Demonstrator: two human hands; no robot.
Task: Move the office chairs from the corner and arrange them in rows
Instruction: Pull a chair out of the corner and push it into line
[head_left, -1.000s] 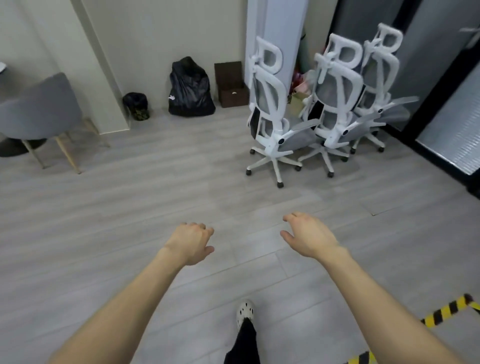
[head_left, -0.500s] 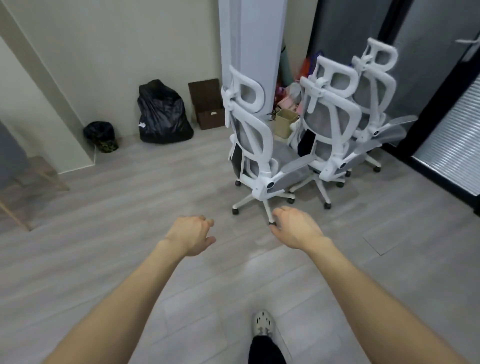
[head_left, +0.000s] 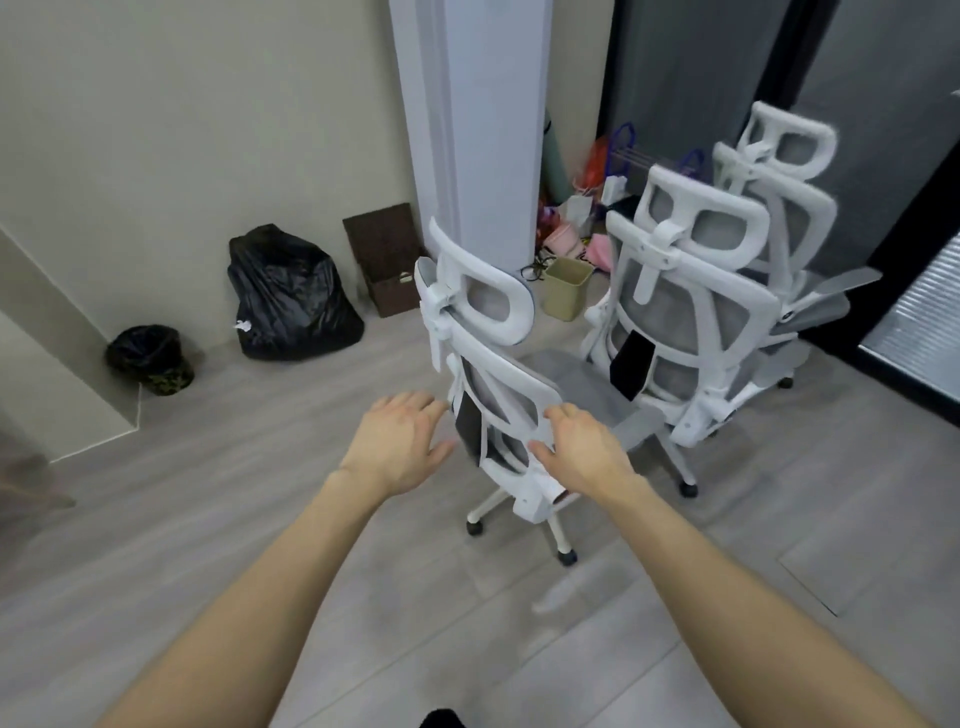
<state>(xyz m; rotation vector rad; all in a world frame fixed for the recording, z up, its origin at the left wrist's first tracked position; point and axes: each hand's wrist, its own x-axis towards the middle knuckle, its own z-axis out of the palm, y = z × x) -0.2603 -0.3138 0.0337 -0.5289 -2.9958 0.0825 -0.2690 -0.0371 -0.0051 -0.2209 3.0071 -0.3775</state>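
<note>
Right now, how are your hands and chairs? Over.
Left hand open, right hand open, both at nearest chair's backrest. Two more chairs behind. Black bag left, apart.

Grey plank floor (head_left: 260, 519) meets a beige wall (head_left: 208, 130) beside a pale column (head_left: 478, 130); a black rubbish bag (head_left: 291, 296) and brown box (head_left: 384, 249) sit at the wall's foot.

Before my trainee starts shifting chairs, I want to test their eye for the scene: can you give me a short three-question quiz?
1. True or false: the left hand grips the nearest chair.
2. How many white office chairs are in view? A two, B three, C five.
3. What stands between the small black bin and the brown box?
Key: 1 false, its fingers are straight; 2 B; 3 the black bag.
</note>
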